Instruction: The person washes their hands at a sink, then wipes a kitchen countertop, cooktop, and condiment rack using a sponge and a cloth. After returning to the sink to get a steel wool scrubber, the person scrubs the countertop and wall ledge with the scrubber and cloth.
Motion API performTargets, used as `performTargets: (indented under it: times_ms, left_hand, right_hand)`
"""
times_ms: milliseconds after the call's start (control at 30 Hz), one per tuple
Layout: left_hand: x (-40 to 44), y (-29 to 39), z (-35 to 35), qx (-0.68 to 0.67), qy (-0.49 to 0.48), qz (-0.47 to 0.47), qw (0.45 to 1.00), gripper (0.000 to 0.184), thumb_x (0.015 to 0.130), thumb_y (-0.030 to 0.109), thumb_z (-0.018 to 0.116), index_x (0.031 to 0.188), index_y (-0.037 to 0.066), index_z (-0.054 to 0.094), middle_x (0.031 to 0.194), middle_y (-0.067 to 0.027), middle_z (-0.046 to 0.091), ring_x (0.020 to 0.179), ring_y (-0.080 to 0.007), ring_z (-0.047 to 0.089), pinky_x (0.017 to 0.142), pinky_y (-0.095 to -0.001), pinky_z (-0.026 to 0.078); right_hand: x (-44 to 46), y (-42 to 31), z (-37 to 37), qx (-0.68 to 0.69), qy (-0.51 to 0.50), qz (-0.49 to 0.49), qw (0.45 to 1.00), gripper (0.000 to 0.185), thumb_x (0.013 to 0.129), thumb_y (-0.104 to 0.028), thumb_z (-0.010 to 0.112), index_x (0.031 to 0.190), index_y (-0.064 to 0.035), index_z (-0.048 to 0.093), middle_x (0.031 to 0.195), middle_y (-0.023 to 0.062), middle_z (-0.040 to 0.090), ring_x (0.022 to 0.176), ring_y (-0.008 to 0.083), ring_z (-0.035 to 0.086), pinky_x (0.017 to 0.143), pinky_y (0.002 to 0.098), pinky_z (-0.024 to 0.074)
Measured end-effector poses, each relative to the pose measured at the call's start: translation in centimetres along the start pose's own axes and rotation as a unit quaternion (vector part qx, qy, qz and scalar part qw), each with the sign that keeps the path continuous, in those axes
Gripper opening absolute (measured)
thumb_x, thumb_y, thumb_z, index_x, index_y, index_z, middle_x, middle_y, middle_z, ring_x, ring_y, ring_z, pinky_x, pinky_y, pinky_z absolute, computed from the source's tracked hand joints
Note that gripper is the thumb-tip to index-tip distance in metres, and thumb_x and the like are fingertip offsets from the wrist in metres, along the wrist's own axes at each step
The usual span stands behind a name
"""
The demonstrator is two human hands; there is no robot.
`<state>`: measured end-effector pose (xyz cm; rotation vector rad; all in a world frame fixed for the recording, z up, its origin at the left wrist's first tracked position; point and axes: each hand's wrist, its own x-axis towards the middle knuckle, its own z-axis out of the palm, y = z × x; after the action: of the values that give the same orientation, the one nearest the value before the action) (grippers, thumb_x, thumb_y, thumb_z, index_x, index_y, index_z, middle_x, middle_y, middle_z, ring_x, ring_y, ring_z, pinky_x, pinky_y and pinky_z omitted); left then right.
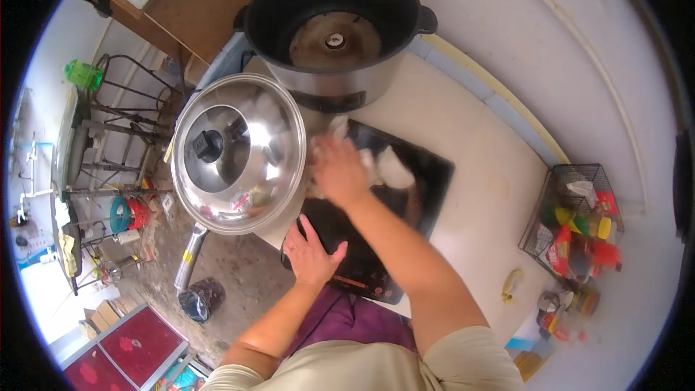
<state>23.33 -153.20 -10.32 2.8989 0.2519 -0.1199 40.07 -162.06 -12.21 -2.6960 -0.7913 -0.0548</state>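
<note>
Beige sleeves (470, 358) fronted the induction cooktop (355, 246). The left hand (313, 255) rested on it, fingers apart; the right hand (340, 171) touched white cloth (393, 170) there, grip unclear

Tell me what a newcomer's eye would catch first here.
Probably the shiny lidded pan at the picture's left, then the big dark-lined pot at the top. Near the centre, the right hand touches a white cloth on the black cooktop; the left hand is by its left edge.

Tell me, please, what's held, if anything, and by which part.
The right hand covers part of a white cloth, grip unclear; the left hand holds nothing visible.
</note>
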Motion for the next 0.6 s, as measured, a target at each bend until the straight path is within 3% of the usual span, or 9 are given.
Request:
performTargets:
  times_ms: [100,133,200,267,333,400,500,600]
  left_hand:
    - [0.8,0.7,0.0,-0.019,-0.014,0.010,1.000,0.100,0.069,0.053,0.066,0.136,-0.007,0.023,0.129,-0.0301,0.030,0.117,-0.0422,0.032,0.099,-0.0481,0.025]
    - [1.0,0.9,0.1,-0.013,-0.002,0.026,1.000,0.099,0.070,0.054,0.065,0.135,-0.007,0.025,0.128,-0.0294,0.032,0.115,-0.0411,0.033,0.097,-0.0469,0.026]
    - [1.3,1.3,0.3,-0.022,-0.003,0.037,0.999,0.098,0.070,0.054,0.065,0.135,-0.007,0.025,0.127,-0.0287,0.033,0.115,-0.0404,0.034,0.097,-0.0467,0.027]
    - [1.3,1.7,0.3,-0.031,-0.007,0.043,0.999,0.097,0.070,0.054,0.065,0.135,-0.007,0.026,0.126,-0.0278,0.035,0.114,-0.0396,0.035,0.096,-0.0466,0.027]
    - [1.3,2.1,0.2,-0.037,-0.012,0.044,0.998,0.097,0.071,0.054,0.064,0.135,-0.007,0.026,0.125,-0.0267,0.036,0.113,-0.0388,0.036,0.095,-0.0465,0.028]
    - [1.2,2.3,0.4,-0.033,-0.007,0.050,0.998,0.096,0.071,0.055,0.064,0.134,-0.007,0.027,0.125,-0.0256,0.036,0.113,-0.0380,0.037,0.095,-0.0465,0.028]
    - [1.3,2.7,0.2,-0.027,-0.018,0.043,0.999,0.095,0.071,0.054,0.063,0.134,-0.007,0.027,0.124,-0.0245,0.037,0.112,-0.0376,0.037,0.095,-0.0467,0.028]
    - [1.3,3.1,0.2,-0.011,-0.028,0.039,0.999,0.095,0.071,0.054,0.063,0.134,-0.007,0.027,0.125,-0.0242,0.037,0.112,-0.0376,0.038,0.095,-0.0469,0.028]
  right_hand:
    - [0.1,4.7,-2.7,-0.056,0.001,0.079,0.995,0.043,0.083,-0.023,0.053,0.126,-0.0211,0.052,0.137,0.0044,0.043,0.127,0.0261,0.038,0.103,0.0459,0.0294]
    - [-0.6,6.0,-3.6,-0.071,0.002,0.101,0.992,0.047,0.082,-0.022,0.055,0.129,-0.0227,0.048,0.136,0.0042,0.044,0.127,0.0267,0.038,0.104,0.0447,0.0290]
    - [-2.2,9.7,-3.4,-0.108,0.001,0.178,0.978,0.045,0.088,-0.031,0.047,0.132,-0.0232,0.045,0.137,0.0031,0.043,0.130,0.0210,0.035,0.106,0.0484,0.0244]
    - [-4.5,12.4,-5.1,-0.130,-0.080,0.286,0.946,0.043,0.090,-0.034,0.043,0.131,-0.0224,0.046,0.135,0.0039,0.046,0.129,0.0216,0.037,0.106,0.0502,0.0230]
    - [-7.3,14.1,-7.4,-0.093,-0.101,0.363,0.922,0.042,0.091,-0.034,0.041,0.129,-0.0192,0.047,0.130,0.0062,0.050,0.124,0.0238,0.042,0.105,0.0531,0.0222]
    - [-10.7,15.2,-8.5,-0.153,-0.150,0.431,0.877,0.041,0.092,-0.034,0.041,0.129,-0.0162,0.047,0.123,0.0090,0.054,0.118,0.0272,0.047,0.103,0.0486,0.0297]
    - [-18.7,18.5,-6.2,-0.084,-0.014,0.460,0.884,0.041,0.093,-0.033,0.041,0.123,-0.0072,0.049,0.115,0.0169,0.057,0.109,0.0340,0.051,0.095,0.0442,0.0390]
    - [-23.0,15.8,-2.6,-0.030,0.234,0.464,0.854,0.040,0.093,-0.031,0.042,0.116,0.0013,0.049,0.108,0.0242,0.056,0.102,0.0406,0.051,0.086,0.0442,0.0418]
